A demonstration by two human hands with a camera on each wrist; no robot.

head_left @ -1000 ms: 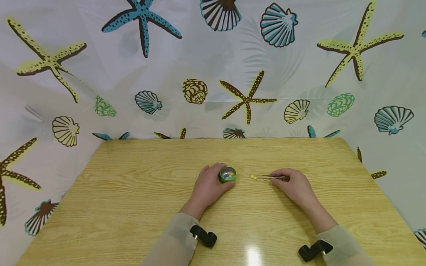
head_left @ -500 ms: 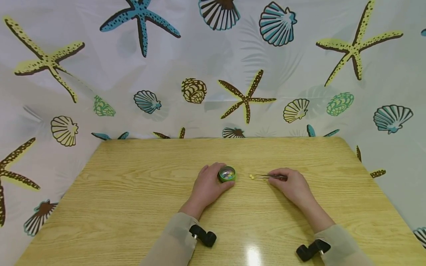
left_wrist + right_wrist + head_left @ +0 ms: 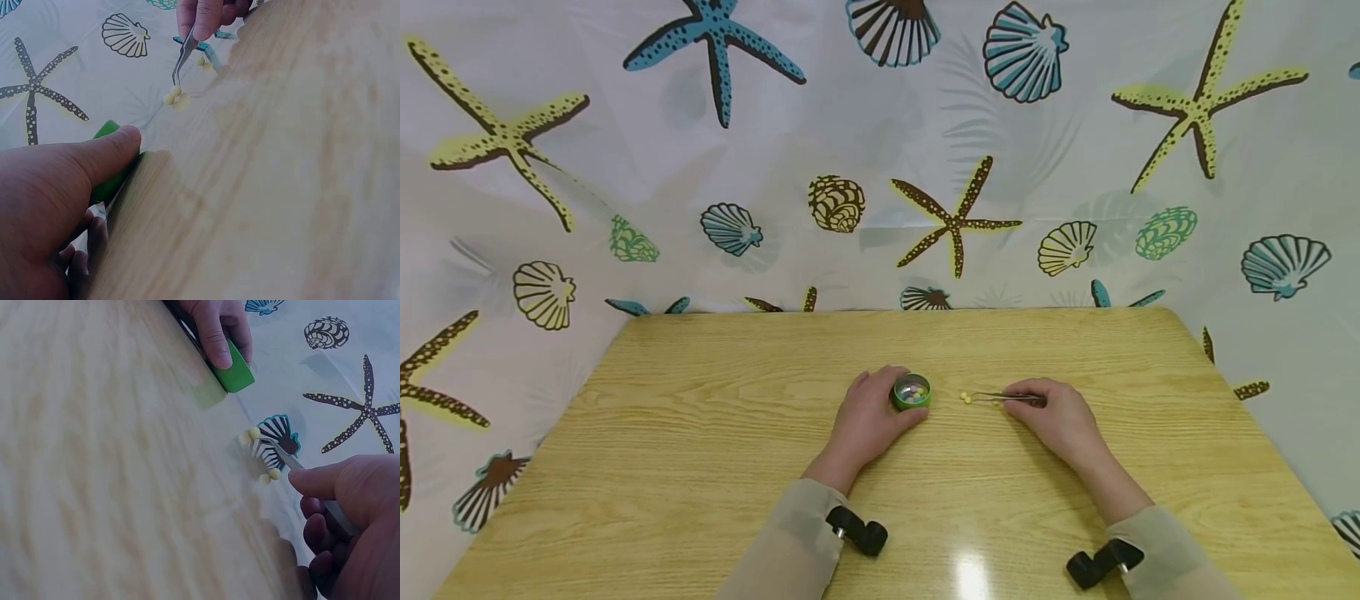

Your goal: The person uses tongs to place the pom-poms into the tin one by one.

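In the head view my left hand [image 3: 872, 421] holds a small round green tin [image 3: 913, 406] upright on the table, thumb on the near side and fingers round the far side. Small beads of several colours [image 3: 913, 392] lie inside it. To the right, my right hand [image 3: 1063, 421] pinches metal tweezers [image 3: 1007, 396] pointing left. Their bent tips reach a pair of yellow beads [image 3: 169, 99] on the table; whether they squeeze one I cannot tell. Another yellow bead [image 3: 275, 474] lies beneath the tweezers, near the right fingertips. The tin's green side [image 3: 237, 374] shows in the right wrist view.
The wood-grain table [image 3: 700, 467] extends round both hands. A white cloth with starfish and shell prints [image 3: 880, 150] hangs behind it and at both sides. Each sleeve carries a black wrist mount, one on the left [image 3: 857, 533] and one on the right [image 3: 1105, 565].
My right hand and the tweezers have shifted slightly left, bringing the tips closer about the pair of yellow beads. The left hand and tin stay in place.
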